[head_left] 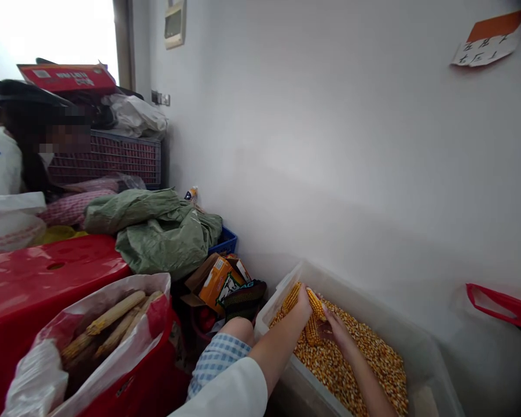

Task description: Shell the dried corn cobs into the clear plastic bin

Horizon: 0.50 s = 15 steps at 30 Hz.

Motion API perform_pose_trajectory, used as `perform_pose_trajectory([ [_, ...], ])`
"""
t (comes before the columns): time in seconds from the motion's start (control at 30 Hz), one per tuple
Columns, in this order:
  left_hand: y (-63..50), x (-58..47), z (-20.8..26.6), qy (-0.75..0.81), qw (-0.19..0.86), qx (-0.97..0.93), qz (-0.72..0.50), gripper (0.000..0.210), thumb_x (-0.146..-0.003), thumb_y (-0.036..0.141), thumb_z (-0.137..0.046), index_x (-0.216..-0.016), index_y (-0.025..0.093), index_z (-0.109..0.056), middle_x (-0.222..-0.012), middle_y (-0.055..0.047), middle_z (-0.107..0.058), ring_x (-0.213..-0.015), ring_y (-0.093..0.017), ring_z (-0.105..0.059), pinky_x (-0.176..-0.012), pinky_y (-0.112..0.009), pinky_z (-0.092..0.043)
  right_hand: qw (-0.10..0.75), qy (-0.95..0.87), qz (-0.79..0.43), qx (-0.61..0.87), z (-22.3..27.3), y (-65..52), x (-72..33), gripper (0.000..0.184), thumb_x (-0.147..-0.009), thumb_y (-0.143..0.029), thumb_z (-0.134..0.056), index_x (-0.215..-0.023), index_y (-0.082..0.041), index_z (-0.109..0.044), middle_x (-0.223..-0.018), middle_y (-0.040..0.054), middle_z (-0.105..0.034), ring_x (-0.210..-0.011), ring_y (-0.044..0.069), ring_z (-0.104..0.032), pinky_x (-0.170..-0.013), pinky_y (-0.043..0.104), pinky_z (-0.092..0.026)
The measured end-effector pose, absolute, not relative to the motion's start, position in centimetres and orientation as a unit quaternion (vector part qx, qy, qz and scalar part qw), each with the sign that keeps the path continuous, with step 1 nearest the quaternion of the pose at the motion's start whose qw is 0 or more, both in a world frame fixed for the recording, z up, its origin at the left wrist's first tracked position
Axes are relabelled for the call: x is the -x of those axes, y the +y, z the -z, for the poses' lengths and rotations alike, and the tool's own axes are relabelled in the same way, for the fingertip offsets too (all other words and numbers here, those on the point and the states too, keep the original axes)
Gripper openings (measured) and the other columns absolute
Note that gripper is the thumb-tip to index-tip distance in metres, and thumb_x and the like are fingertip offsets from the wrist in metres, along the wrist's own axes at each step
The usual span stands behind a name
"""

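Over the translucent plastic bin [434, 370], my left hand [303, 300] is closed round one end of a yellow corn cob [316, 306]. My right hand [335, 325] grips the other end of the same cob; its fingers are partly hidden beneath it. A second corn cob [291, 297] lies just left of my left hand, and another cob [312, 333] is below the held one. Loose corn kernels [364, 353] cover the floor of the bin under both hands.
A red container lined with a white bag [150, 285] holds several stripped cobs [117, 313]. Beside it stand a red stool [82, 258], a green sack [169, 231] and an orange carton [219, 284]. A person [2, 162] is at the far left. The wall [330, 145] borders the bin.
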<state>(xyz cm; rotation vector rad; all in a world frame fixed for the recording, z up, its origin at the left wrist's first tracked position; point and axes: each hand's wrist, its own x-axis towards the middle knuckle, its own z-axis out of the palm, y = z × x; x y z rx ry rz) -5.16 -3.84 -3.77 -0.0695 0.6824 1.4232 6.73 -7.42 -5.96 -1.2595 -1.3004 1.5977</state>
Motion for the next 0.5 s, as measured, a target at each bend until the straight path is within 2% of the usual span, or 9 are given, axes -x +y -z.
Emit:
perform_pose_trajectory([
  [0.2, -3.51, 5.07, 4.01, 0.322, 0.704, 0.027, -0.633, 0.025, -0.072, 0.041, -0.040, -0.062, 0.019, -0.042, -0.074, -0.013, -0.057, -0.079, -0.025, -0.060, -0.069, -0.034, -0.049, 0.370, -0.506, -0.621, 0.471, 6.24, -7.43, -6.89, 0.049, -0.063, -0.058, -0.061, -0.090, -0.018, -0.058, -0.062, 0.0033, -0.062, -0.055, 0.019, -0.060, -0.055, 0.030, -0.048],
  [0.4, -3.53, 5.17, 3.90, 0.302, 0.699, 0.017, -0.648, 0.024, -0.073, 0.039, -0.038, -0.057, 0.021, -0.038, -0.066, -0.009, -0.055, -0.076, -0.024, -0.060, -0.071, -0.032, -0.049, 0.365, -0.505, -0.645, 0.443, 5.92, -7.39, -7.41, 0.050, -0.059, -0.055, -0.068, -0.090, -0.017, -0.056, -0.070, 0.0048, -0.065, -0.056, 0.018, -0.060, -0.058, 0.030, -0.048],
  [0.5, -3.44, 5.14, 3.83, 0.310, 0.697, 0.025, -0.646, 0.026, -0.073, 0.041, -0.038, -0.057, 0.021, -0.038, -0.064, -0.009, -0.054, -0.076, -0.025, -0.060, -0.069, -0.033, -0.049, 0.378, -0.517, -0.623, 0.450, 6.31, -7.20, -7.32, 0.051, -0.056, -0.059, -0.066, -0.083, -0.017, -0.057, -0.065, 0.0044, -0.064, -0.053, 0.019, -0.059, -0.055, 0.030, -0.048],
])
